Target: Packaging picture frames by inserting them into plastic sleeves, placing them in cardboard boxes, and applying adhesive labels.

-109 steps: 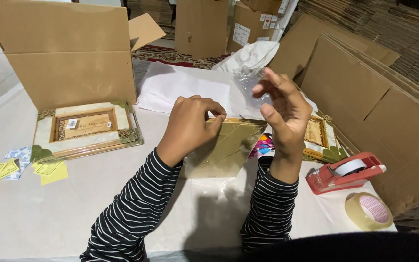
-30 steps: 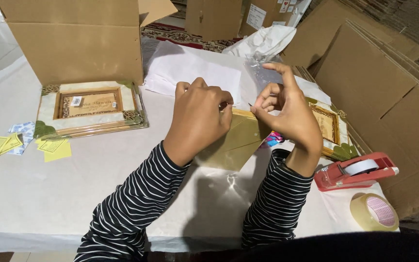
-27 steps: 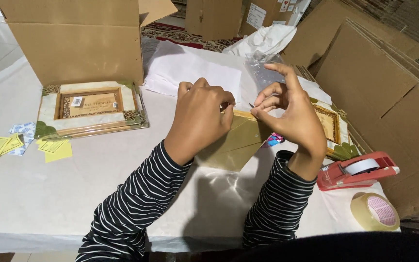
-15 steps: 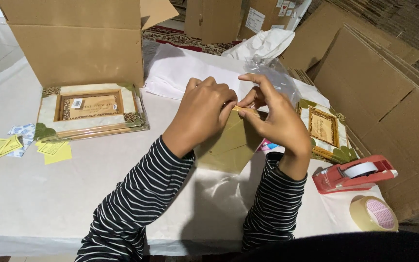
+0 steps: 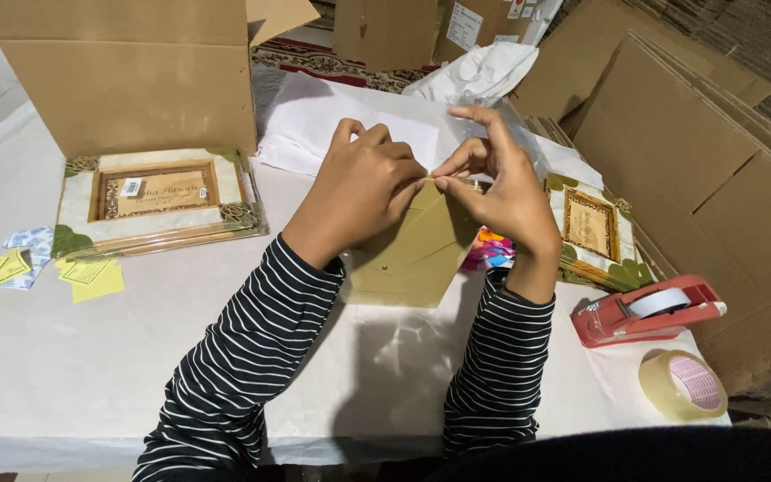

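Note:
My left hand (image 5: 359, 192) and my right hand (image 5: 497, 192) meet at the top edge of an olive-gold envelope-like card (image 5: 412, 254), held tilted just above the white table (image 5: 73, 357). Both hands pinch that upper edge with thumb and fingers, fingertips nearly touching each other. A small stud shows on the card's lower face. Clear plastic wrap (image 5: 484, 116) rises behind my right fingers. Under the card's right corner a bright multicoloured item (image 5: 490, 250) peeks out.
A framed decorative plaque in wrap (image 5: 158, 196) lies at left before an open cardboard box (image 5: 136, 80). A second plaque (image 5: 592, 228) lies at right. Red tape dispenser (image 5: 649, 308) and a tape roll (image 5: 682, 384) sit at right. Yellow slips (image 5: 91, 275) lie far left. Flat cartons (image 5: 716, 152) stack right.
My right hand came in from the right and joined my left at the card's top edge; the two hands were apart earlier. The view shifted slightly.

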